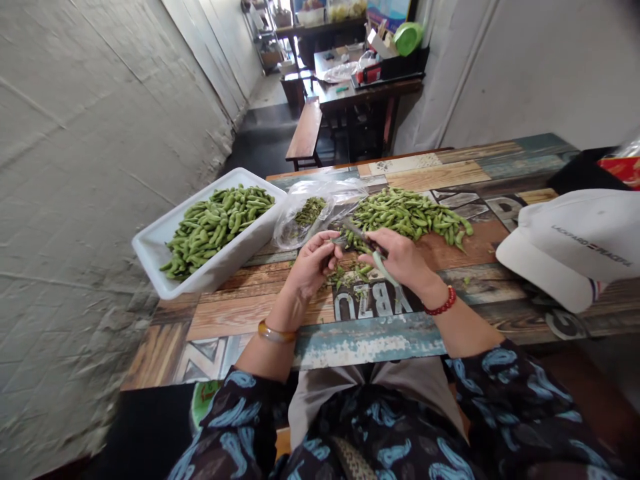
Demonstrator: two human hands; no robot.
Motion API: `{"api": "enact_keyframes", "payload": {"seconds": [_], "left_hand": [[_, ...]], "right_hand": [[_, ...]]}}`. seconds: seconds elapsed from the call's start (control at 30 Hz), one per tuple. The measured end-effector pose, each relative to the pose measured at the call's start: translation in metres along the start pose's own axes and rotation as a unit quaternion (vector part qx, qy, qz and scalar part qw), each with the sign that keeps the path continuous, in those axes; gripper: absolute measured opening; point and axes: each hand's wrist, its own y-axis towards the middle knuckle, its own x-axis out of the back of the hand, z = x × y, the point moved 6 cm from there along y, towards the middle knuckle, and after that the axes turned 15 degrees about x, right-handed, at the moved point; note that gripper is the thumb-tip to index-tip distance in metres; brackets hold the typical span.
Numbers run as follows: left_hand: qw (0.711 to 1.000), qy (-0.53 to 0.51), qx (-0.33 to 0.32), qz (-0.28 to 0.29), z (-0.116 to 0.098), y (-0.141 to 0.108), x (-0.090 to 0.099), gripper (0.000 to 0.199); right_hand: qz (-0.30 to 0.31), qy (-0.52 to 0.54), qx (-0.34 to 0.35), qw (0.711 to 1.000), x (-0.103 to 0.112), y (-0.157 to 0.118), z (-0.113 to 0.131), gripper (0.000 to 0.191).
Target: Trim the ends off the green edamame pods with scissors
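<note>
My right hand (400, 257) is closed around a pair of scissors (383, 269) with pale green handles, their blades pointing left toward my other hand. Thumb and fingers of my left hand (316, 261) are pinched together near the blade tips; what they hold is too small and blurred to make out. Just beyond my hands lies a heap of green edamame pods (405, 213). Small trimmings (350, 272) are scattered on the table beneath my hands. A clear plastic bag (285, 223) with green and brownish scraps (310, 211) inside sits beyond my left hand.
At the left of the patterned wooden table (240, 313) stands a white plastic tub (170, 283) with many pods in it. A white cap (565, 247) lies at the right. Farther off are a bench (306, 130) and a second table (345, 97) with assorted items.
</note>
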Motion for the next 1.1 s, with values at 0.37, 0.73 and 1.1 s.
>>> {"api": "enact_keyframes", "payload": {"seconds": [0.37, 0.73, 1.1], "left_hand": [[0.986, 0.153, 0.02, -0.056, -0.009, 0.023, -0.01, 0.025], [0.688, 0.68, -0.113, -0.225, -0.018, 0.069, -0.043, 0.012], [0.962, 0.269, -0.017, -0.052, 0.004, 0.012, -0.008, 0.033]], "right_hand": [[-0.183, 0.01, -0.107, 0.977, 0.036, -0.003, -0.031, 0.037], [-0.176, 0.016, -0.109, 0.978, 0.031, 0.001, -0.03, 0.034], [-0.158, 0.033, -0.098, 0.982, 0.027, 0.001, -0.025, 0.035]]}}
